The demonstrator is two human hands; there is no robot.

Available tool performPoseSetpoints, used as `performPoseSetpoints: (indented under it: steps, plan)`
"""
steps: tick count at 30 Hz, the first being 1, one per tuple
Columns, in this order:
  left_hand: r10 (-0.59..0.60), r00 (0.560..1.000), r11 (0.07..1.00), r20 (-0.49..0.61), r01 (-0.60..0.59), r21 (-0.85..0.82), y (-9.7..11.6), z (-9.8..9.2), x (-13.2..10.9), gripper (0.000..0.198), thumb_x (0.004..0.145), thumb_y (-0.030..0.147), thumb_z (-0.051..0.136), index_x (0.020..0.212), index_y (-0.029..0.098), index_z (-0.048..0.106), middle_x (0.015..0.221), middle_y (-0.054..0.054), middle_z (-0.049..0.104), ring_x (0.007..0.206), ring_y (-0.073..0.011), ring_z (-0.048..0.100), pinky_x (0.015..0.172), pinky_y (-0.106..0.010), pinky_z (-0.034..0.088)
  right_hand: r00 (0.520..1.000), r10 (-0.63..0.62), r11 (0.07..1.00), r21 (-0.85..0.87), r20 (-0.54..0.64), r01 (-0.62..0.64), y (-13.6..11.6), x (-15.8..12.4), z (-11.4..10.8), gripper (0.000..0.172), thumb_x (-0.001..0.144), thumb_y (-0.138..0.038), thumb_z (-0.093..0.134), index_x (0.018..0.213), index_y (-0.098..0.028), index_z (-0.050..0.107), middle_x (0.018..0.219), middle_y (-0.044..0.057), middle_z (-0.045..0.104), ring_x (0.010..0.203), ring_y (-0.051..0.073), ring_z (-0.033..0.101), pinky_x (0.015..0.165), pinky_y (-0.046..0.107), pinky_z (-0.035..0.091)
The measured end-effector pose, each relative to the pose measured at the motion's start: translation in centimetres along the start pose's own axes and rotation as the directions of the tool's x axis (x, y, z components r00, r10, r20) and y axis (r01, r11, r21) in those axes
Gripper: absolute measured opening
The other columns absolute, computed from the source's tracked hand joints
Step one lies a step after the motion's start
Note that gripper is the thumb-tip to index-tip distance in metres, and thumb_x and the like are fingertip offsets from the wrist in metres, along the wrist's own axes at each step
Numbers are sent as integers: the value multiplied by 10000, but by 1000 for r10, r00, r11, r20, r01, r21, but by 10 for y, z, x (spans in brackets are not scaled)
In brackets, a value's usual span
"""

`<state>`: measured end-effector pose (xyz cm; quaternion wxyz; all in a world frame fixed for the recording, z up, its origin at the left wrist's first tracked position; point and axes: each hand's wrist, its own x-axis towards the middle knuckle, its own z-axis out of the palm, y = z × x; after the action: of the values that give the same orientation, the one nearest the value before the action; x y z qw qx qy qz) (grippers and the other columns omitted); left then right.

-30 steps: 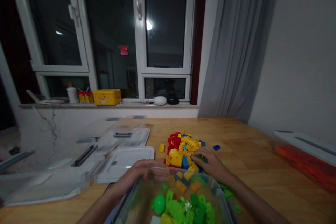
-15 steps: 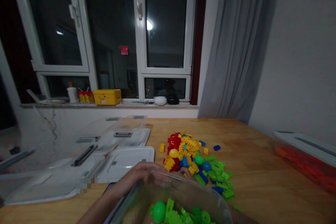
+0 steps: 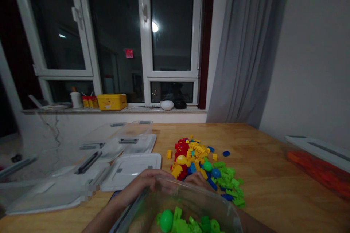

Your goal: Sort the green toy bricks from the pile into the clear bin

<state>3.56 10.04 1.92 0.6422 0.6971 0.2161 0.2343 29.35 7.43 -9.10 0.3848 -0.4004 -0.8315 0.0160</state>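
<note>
A clear plastic bin (image 3: pixel 191 200) stands at the near edge of the wooden table, with green blocks and a green ball (image 3: pixel 166 220) inside. My left hand (image 3: pixel 144 184) grips the bin's far left rim, fingers curled over it. My right hand (image 3: pixel 198 180) sits behind the bin's far rim, mostly hidden by the plastic, close to the pile of yellow, red, blue and green blocks (image 3: pixel 202 165) on the table.
Several clear bins and white lids (image 3: pixel 128 165) lie to the left. A lidded bin with orange pieces (image 3: pixel 317 164) stands at the right edge. The window sill holds a yellow box (image 3: pixel 111 101) and small jars. A grey curtain hangs at the back right.
My right hand has drawn back from the block pile to behind the bin's rim, uncovering green and blue blocks. The left hand has stayed on the rim.
</note>
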Motion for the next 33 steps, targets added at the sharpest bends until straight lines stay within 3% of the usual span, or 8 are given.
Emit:
performPoseSetpoints:
  steps: [2, 4, 9, 13, 17, 26, 31, 33]
  plan:
    - [8, 1000, 1000, 9, -7, -30, -1, 0, 0, 610, 514, 96, 450, 1031, 179, 763, 1063, -47, 771, 1045, -307, 658, 967, -422, 443, 996, -64, 998, -23, 65, 66, -9, 2, -23, 262, 898, -397, 598, 1155, -382, 648, 1053, -23, 731, 967, 223, 612, 903, 367, 482]
    - [12, 999, 995, 46, -8, -98, -5, -1, 2, 629, 508, 85, 448, 1047, 184, 757, 1066, -52, 771, 1044, -310, 664, 965, -444, 451, 998, -53, 999, -11, -16, 53, -15, 6, -45, 262, 904, -384, 602, 1154, -325, 651, 1054, 9, 731, 972, 226, 606, 899, 376, 480]
    - [47, 998, 996, -51, -50, -69, -15, -6, 5, 567, 557, 102, 474, 1040, 186, 760, 1045, -63, 778, 1031, -322, 668, 981, -488, 441, 887, 337, 935, 221, -315, -277, -10, 18, -81, 253, 837, -435, 670, 995, -238, 678, 994, 60, 700, 905, 220, 618, 845, 372, 503]
    - [77, 959, 996, -272, -65, 53, -17, -5, 5, 501, 592, 123, 496, 1009, 180, 767, 1072, -58, 771, 1067, -332, 652, 1014, -493, 418, 793, 573, 707, 612, -205, -353, -2, 24, -94, 356, 735, -508, 746, 897, -207, 644, 939, 57, 712, 852, 212, 646, 771, 333, 523]
    - [69, 945, 998, -319, -67, 17, -12, -2, 4, 463, 661, 171, 522, 1065, 175, 748, 1081, -74, 768, 1090, -332, 645, 1029, -502, 414, 803, 594, 541, 766, -55, -347, -6, 24, -98, 370, 692, -493, 790, 866, -204, 638, 872, 34, 713, 827, 203, 657, 734, 305, 516]
    - [82, 941, 996, -329, -64, 63, -4, 0, 4, 384, 689, 203, 560, 1011, 204, 768, 1090, -57, 766, 1091, -331, 642, 1059, -513, 385, 871, 480, 543, 744, 104, -389, -19, 19, -104, 313, 701, -489, 784, 727, -182, 729, 957, 67, 752, 918, 228, 663, 836, 339, 503]
    - [68, 950, 998, -303, -70, 3, -8, -1, 4, 399, 693, 185, 555, 1036, 189, 757, 1120, -78, 755, 1119, -333, 633, 1081, -524, 360, 793, 609, 508, 765, 4, -395, -6, 21, -103, 393, 764, -551, 699, 807, -165, 759, 861, 68, 749, 828, 219, 660, 751, 322, 503]
    - [75, 942, 997, -327, -75, 12, -10, -1, 3, 403, 689, 177, 549, 1035, 180, 757, 1127, -82, 752, 1162, -338, 609, 1094, -524, 345, 749, 653, 577, 713, -110, -398, 11, 21, -104, 424, 774, -582, 663, 800, -168, 754, 834, 65, 743, 805, 220, 650, 745, 326, 495]
